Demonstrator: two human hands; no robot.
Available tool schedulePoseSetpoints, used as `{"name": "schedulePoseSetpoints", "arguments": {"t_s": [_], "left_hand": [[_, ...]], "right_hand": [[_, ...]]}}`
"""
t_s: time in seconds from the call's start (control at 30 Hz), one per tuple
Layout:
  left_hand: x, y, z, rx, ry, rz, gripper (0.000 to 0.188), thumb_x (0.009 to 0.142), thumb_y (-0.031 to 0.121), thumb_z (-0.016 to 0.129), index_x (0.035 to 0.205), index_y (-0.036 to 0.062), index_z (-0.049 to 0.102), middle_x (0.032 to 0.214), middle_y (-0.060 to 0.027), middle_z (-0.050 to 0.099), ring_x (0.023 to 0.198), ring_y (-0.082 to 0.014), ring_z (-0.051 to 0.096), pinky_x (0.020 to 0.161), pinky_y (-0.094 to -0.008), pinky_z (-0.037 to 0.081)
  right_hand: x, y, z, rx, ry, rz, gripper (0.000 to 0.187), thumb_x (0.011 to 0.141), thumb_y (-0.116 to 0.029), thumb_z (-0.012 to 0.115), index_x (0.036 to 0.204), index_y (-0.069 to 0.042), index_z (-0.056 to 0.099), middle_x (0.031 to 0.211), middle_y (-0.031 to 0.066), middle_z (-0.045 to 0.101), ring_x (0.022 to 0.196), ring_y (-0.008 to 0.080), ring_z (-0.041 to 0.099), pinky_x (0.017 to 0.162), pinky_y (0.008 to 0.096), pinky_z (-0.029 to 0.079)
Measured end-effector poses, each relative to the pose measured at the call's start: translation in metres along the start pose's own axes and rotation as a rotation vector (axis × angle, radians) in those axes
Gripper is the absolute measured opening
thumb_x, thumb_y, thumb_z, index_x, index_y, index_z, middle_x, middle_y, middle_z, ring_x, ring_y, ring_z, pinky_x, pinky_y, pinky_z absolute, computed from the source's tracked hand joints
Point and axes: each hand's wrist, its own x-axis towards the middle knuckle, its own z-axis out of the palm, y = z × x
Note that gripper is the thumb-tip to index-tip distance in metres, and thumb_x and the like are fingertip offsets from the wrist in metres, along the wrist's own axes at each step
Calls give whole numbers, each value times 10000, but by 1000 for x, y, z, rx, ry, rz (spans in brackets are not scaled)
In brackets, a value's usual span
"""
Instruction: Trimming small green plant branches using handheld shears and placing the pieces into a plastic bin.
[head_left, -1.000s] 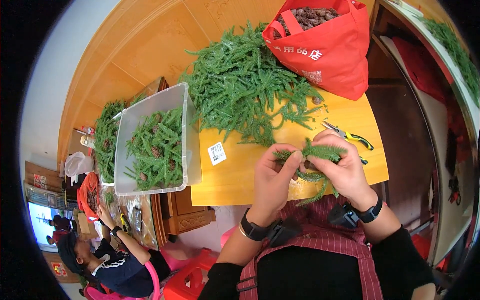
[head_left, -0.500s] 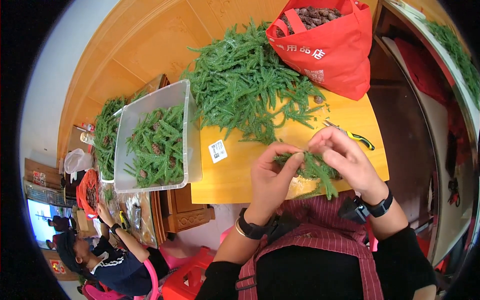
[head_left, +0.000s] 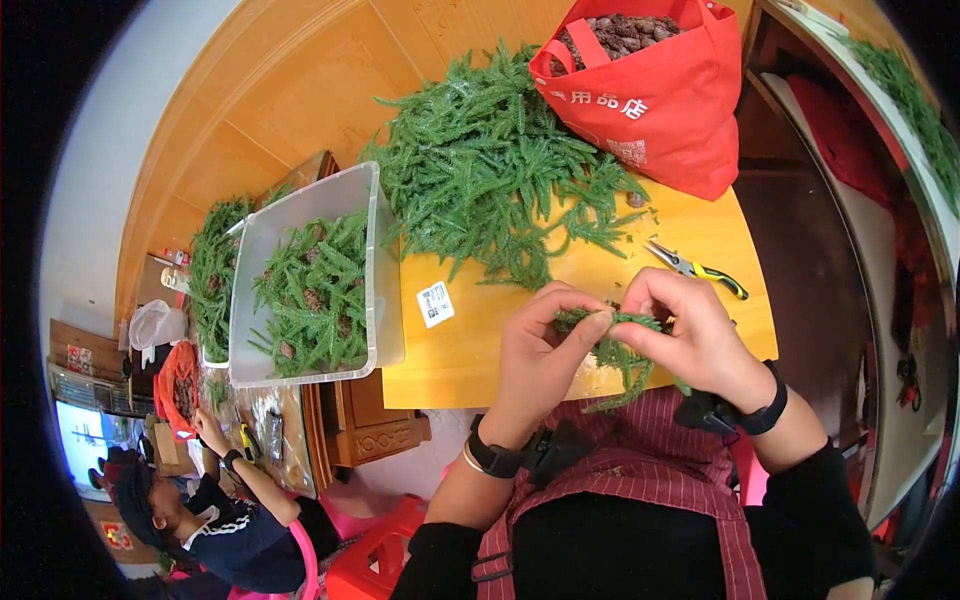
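Head view: left fingers [head_left: 583,337] and right fingers [head_left: 652,342] both pinch one green sprig cluster [head_left: 626,366], near one pair of pliers [head_left: 699,270].

White plastic bag [head_left: 156,325], lit screen [head_left: 82,428].

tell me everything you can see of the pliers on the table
The pliers have a pointed grey metal head and a yellow-and-black handle that looks rubbery. They lie on the yellow tabletop, head toward the upper left, just beyond the right hand, which hides part of them. No hand grips them.
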Motion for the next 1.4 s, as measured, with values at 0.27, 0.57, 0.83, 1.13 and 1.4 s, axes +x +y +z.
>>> {"name": "schedulePoseSetpoints", "arguments": {"t_s": [0.27, 0.57, 0.83, 1.13, 1.4], "left_hand": [[1, -2, 3, -5, 73, 88, 91, 755, 5, 628, 845, -2, 617, 826, -36, 536, 745, -104, 509, 639, -203, 400], [-1, -3, 3, 31, 121, 200, 89, 757, 0, 625, 844, -18, 619, 816, -46, 551, 736, -96, 514, 615, -201, 406], [-4, -6, 7, -381, 131, -88, 125, 763, -18, 621, 887, -11, 618, 822, -27, 557, 724, -74, 522, 613, -176, 406], [-6, -7, 4, -299, 82, -37, 102, 790, 5, 604, 886, -18, 575, 820, -48, 573, 675, -89, 554, 617, -204, 445], [-3, 1, 11, -429, 109, -75, 94, 799, 3, 590, 884, -26, 562, 814, -48, 556, 649, -108, 554, 611, -216, 450]], "right_hand": [[2, 3, -2, 267, -73, 84, 157, 744, -64, 632, 774, -40, 480, 641, -39, 409, 584, 23, 371, 502, 190, 306], [6, -5, 3, -478, 201, -368, 212, 656, -67, 683, 682, -34, 475, 618, 78, 464, 530, 195, 463, 478, 277, 359], [3, -9, -1, -238, 64, -130, 220, 676, -85, 689, 680, -44, 473, 602, 40, 460, 523, 135, 460, 474, 250, 346], [1, -7, 8, -775, 266, -421, 226, 575, -80, 691, 655, -63, 480, 593, 70, 442, 518, 242, 484, 453, 298, 372], [15, -5, 9, -917, 411, -569, 217, 541, -93, 685, 644, -75, 495, 597, 58, 453, 522, 229, 494, 470, 306, 387]]}}
